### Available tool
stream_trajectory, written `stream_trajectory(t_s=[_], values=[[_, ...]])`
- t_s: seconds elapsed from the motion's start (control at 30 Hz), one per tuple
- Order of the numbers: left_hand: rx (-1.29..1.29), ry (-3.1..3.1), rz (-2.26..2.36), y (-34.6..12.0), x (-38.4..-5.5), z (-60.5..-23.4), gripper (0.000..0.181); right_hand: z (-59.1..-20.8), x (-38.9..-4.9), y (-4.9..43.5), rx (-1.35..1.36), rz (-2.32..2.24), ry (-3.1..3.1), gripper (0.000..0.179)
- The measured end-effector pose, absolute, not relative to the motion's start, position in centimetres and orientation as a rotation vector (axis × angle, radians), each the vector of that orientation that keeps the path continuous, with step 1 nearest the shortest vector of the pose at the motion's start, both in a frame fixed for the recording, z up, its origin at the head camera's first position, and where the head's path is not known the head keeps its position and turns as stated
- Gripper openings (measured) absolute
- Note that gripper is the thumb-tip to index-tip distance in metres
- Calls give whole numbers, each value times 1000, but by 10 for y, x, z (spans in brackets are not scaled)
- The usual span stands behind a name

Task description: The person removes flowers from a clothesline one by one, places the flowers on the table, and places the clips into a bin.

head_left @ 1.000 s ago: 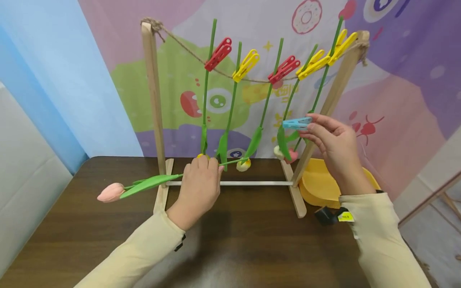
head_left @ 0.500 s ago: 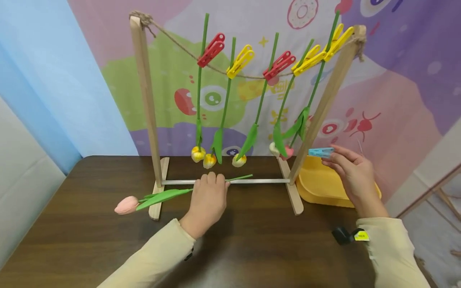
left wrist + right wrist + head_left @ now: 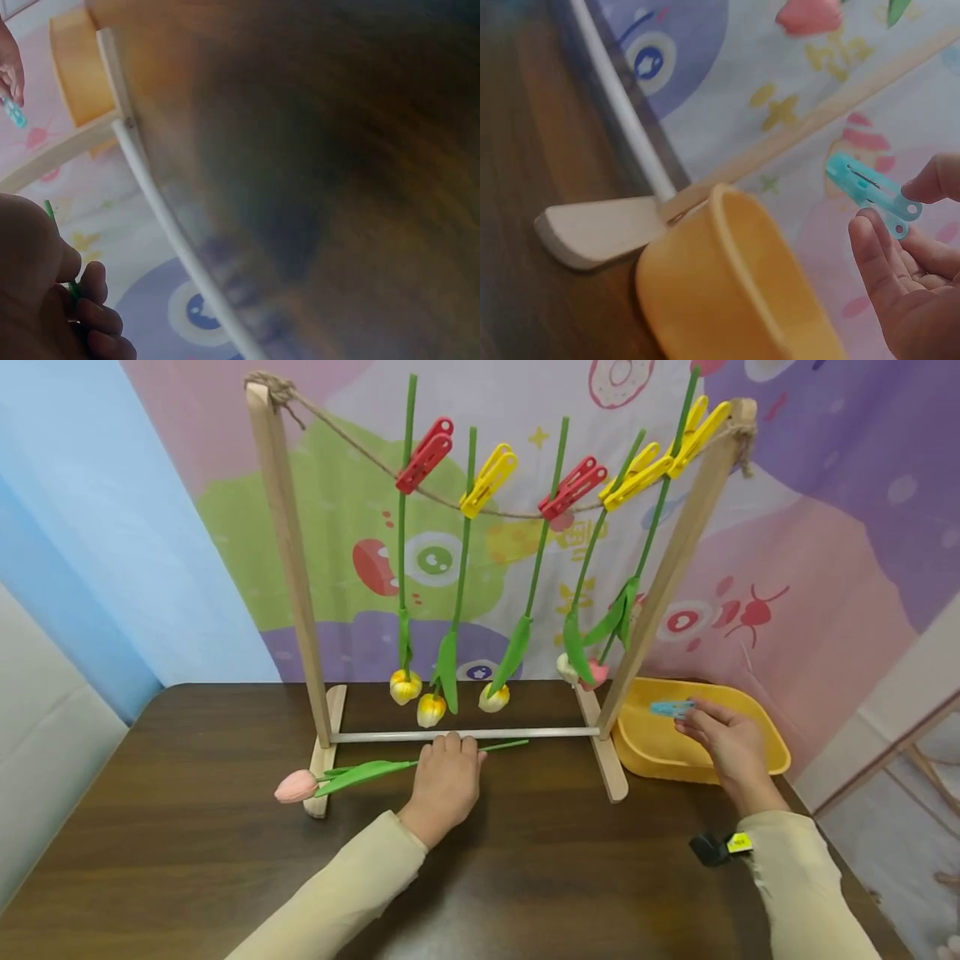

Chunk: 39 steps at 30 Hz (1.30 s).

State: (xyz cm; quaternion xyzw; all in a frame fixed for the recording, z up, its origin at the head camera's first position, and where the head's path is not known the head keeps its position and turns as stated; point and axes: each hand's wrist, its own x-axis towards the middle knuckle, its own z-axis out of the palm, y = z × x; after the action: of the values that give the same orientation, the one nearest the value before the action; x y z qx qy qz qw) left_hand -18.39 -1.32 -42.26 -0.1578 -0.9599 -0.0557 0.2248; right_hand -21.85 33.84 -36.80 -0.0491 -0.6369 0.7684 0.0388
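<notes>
My left hand (image 3: pixel 447 783) grips the green stem of a pink artificial tulip (image 3: pixel 297 786), whose head points left and whose bare stem end sticks out to the right. The flower lies level, low in front of the rack's white crossbar (image 3: pixel 465 735). In the left wrist view, fingers curl round the thin stem (image 3: pixel 49 214). My right hand (image 3: pixel 729 750) pinches a light blue clothespin (image 3: pixel 671 708) by its handle ends, over the yellow bin (image 3: pixel 637 758). The right wrist view shows the clothespin (image 3: pixel 866 191) between thumb and fingers.
A wooden rack (image 3: pixel 288 560) stands on the dark table (image 3: pixel 570 877), with a twine line (image 3: pixel 345 439) between its posts. Several tulips hang head down from it by red clothespins (image 3: pixel 425 456) and yellow clothespins (image 3: pixel 489 481). A patterned cloth (image 3: pixel 480 560) hangs behind.
My right hand has moved away from the hanging tulips, down and right to over the yellow bin, with the clothespin. The left hand has lowered the pink tulip and shifted slightly right.
</notes>
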Motion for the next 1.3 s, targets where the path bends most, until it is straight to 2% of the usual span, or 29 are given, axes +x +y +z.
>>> stream_trajectory(t_s=[0.03,0.13,0.23,0.37,0.63,1.3], values=[[-435,-2655,-157,-12,-185,-425,26,-372,-220,339,-161,2343,-1971,8],[-441,-2663,-167,-10,-187,-429,25,-386,-228,345,-182,2291,-2034,20],[-452,-2681,-178,-8,-188,-434,25,-395,-231,347,-232,2115,-2229,44],[-471,-2755,-197,-6,-190,-436,25,-397,-232,343,-282,1849,-2507,53],[-499,-2865,-236,-5,-193,-442,24,-401,-238,336,-307,1494,-2846,52],[-519,-3005,-263,-4,-196,-451,22,-398,-254,334,46,964,-3326,45]])
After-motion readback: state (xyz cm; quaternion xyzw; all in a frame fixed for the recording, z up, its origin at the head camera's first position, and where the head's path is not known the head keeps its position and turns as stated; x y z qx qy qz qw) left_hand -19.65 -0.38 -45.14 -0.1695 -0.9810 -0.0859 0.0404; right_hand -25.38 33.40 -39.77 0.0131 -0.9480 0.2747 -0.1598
